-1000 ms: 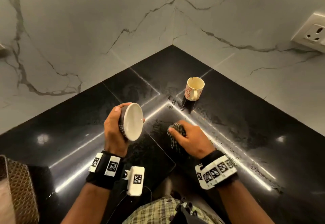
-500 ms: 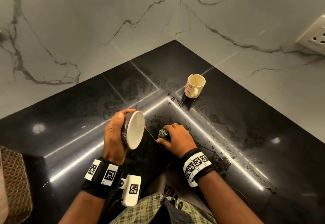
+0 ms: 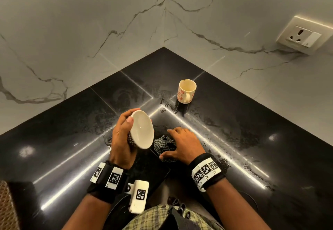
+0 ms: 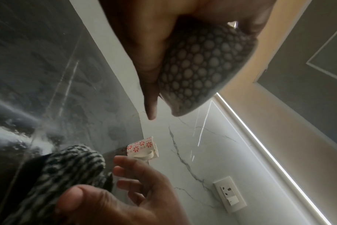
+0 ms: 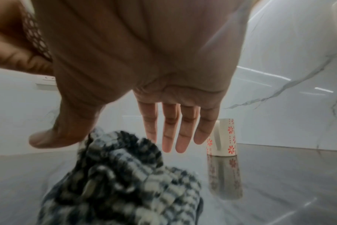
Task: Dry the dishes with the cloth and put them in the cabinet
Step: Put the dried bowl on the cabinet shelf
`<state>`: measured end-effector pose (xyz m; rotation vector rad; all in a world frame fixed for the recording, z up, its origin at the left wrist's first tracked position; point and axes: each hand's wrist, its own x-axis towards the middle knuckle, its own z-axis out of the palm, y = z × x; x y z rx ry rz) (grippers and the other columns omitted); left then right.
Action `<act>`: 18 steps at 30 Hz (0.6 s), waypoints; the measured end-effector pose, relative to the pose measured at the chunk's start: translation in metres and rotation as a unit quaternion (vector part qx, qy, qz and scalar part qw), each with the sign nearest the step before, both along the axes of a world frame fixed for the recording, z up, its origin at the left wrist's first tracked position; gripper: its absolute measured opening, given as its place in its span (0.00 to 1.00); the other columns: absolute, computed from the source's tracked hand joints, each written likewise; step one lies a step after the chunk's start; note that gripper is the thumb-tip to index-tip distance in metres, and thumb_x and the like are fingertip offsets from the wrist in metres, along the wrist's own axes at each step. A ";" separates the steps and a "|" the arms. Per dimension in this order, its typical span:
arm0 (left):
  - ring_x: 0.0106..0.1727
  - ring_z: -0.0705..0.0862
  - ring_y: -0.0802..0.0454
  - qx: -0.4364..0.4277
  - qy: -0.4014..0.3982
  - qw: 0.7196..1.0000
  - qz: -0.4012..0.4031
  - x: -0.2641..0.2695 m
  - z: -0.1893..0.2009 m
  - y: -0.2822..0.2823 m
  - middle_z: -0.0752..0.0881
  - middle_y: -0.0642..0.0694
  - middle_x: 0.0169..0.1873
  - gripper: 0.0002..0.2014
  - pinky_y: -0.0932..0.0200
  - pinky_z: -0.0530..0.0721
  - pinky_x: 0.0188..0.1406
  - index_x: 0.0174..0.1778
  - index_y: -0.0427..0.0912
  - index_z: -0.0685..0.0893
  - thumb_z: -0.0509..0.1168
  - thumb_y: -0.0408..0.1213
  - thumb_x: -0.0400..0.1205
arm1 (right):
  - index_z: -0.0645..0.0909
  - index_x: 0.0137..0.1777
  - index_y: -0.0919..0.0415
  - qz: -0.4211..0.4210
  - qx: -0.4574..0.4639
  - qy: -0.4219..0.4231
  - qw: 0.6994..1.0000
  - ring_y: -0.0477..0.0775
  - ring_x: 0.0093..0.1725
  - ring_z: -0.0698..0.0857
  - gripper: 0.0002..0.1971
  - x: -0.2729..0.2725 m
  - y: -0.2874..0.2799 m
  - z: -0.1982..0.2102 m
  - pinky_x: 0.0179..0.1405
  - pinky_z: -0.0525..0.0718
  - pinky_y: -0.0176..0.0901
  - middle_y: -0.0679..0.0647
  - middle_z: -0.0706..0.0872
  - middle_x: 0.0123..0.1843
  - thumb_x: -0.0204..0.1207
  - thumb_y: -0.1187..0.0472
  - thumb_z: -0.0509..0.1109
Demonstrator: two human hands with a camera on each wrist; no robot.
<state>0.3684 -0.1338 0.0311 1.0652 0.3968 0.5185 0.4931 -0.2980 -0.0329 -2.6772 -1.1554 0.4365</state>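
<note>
My left hand [image 3: 124,137] grips a small bowl [image 3: 142,131], white inside with a dark dotted outside [image 4: 200,64], tilted on its side above the black counter [image 3: 234,130]. A crumpled black-and-white checked cloth [image 3: 164,144] lies on the counter just right of the bowl. My right hand [image 3: 182,143] hovers over the cloth [image 5: 125,175] with fingers [image 5: 169,129] spread and straight, holding nothing. A white mug with red flowers [image 3: 186,91] stands upright toward the corner, apart from both hands; it also shows in the right wrist view [image 5: 223,137].
The counter is wet and streaked around the mug and cloth. Marble walls [image 3: 90,22] meet in a corner behind. A wall socket [image 3: 304,35] sits at the right. A woven basket edge [image 3: 7,206] shows at the lower left.
My right hand, earlier curled on the cloth and sliding it toward me, has let go and spread its fingers above it. The left hand still holds the bowl.
</note>
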 end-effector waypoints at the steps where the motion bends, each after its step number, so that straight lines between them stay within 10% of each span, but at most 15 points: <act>1: 0.63 0.81 0.19 -0.025 0.003 1.000 0.002 0.004 0.001 -0.001 0.80 0.25 0.64 0.26 0.23 0.82 0.57 0.71 0.38 0.79 0.59 0.52 0.83 | 0.66 0.84 0.48 -0.004 0.020 0.003 1.000 0.55 0.77 0.72 0.53 0.000 -0.004 0.008 0.79 0.72 0.54 0.49 0.74 0.78 0.62 0.21 0.72; 8: 0.62 0.86 0.35 -0.263 -0.011 0.963 -0.064 0.048 0.045 -0.014 0.86 0.34 0.65 0.28 0.39 0.84 0.65 0.77 0.41 0.80 0.55 0.54 0.86 | 0.73 0.81 0.49 -0.007 0.415 0.148 0.898 0.42 0.72 0.82 0.36 0.001 -0.009 0.089 0.72 0.82 0.46 0.40 0.84 0.73 0.75 0.43 0.80; 18: 0.66 0.87 0.37 -0.032 -0.128 0.977 -0.165 0.128 0.151 -0.022 0.85 0.35 0.69 0.21 0.48 0.89 0.58 0.76 0.43 0.79 0.53 0.46 0.91 | 0.56 0.88 0.52 0.021 0.673 0.194 0.713 0.55 0.79 0.77 0.35 0.040 0.001 0.200 0.73 0.82 0.53 0.48 0.76 0.81 0.85 0.60 0.65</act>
